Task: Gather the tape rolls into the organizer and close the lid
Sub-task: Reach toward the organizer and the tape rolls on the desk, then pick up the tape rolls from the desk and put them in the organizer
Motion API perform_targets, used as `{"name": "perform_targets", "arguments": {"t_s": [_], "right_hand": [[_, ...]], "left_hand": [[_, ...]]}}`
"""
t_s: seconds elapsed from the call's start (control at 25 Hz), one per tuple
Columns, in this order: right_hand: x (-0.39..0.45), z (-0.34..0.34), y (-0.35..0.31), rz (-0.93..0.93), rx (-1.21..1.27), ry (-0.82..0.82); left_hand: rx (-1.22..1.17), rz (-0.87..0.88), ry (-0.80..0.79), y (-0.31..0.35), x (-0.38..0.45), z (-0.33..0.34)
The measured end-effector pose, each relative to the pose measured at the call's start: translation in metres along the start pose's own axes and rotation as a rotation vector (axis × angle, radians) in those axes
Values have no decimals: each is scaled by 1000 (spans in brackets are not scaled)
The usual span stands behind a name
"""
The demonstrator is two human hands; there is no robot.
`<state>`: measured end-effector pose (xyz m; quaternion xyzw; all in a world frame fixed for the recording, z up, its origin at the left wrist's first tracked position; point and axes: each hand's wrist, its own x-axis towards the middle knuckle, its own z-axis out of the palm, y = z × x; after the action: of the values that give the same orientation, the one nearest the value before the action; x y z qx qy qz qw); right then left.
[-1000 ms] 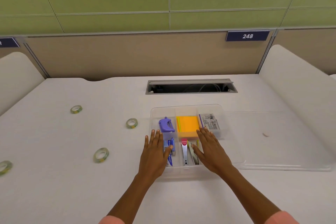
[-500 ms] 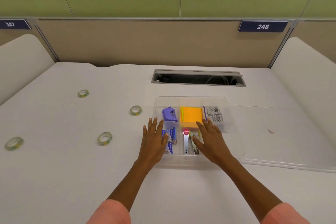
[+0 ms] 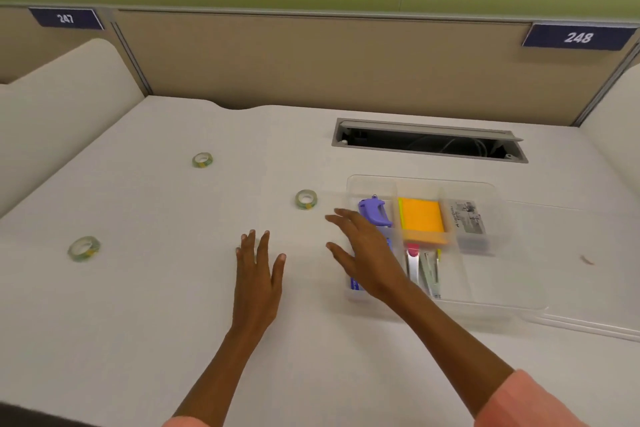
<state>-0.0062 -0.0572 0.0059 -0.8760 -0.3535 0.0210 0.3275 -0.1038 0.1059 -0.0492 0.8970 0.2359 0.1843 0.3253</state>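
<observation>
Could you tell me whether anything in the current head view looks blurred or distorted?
In the head view, the organizer and its orange notes are smeared by motion blur; the right hand is soft too; the desk edges bow from the wide-angle lens; lighting is even, with only faint shadows.

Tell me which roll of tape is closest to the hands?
The tape roll just left of the clear organizer, beyond the right hand. The other two rolls lie farther left on the table.
</observation>
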Motion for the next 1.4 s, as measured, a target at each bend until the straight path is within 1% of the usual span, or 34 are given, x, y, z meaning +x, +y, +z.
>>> {"name": "perform_targets", "arguments": {"t_s": [0.08, 0.16, 0.28, 0.36, 0.48, 0.64, 0.76, 0.92, 1.04, 1.2, 1.4], "right_hand": [[17, 27, -21, -44, 62, -44], [30, 54, -37, -50, 100, -104], [44, 90, -50, -6, 115, -201], [51, 109, -53, 27, 106, -229], [57, 127, -54, 52, 70, -224], [58, 136, -51, 58, 48, -164], [58, 135, -51, 80, 58, -155], [55, 122, -54, 112, 93, -99], [51, 97, -52, 132, 130, -16], [37, 43, -38, 191, 211, 123], [-4, -40, 15, 341, 179, 298]], "left_hand": [[40, -44, 40, -28, 0, -15], [92, -77, 66, -51, 1, -25], [92, -113, 22, -73, 8, -34], [116, -94, -23, -80, 10, -35], [189, -28, -57, -84, 9, -35], [244, 10, -70, -84, 7, -37], [257, 14, -79, -83, 7, -37], [185, -30, -109, -75, 10, -35], [165, -8, -126, -55, 11, -26], [68, 40, -165, -13, 13, -6], [-43, 148, -206, 45, 15, 26]]}}
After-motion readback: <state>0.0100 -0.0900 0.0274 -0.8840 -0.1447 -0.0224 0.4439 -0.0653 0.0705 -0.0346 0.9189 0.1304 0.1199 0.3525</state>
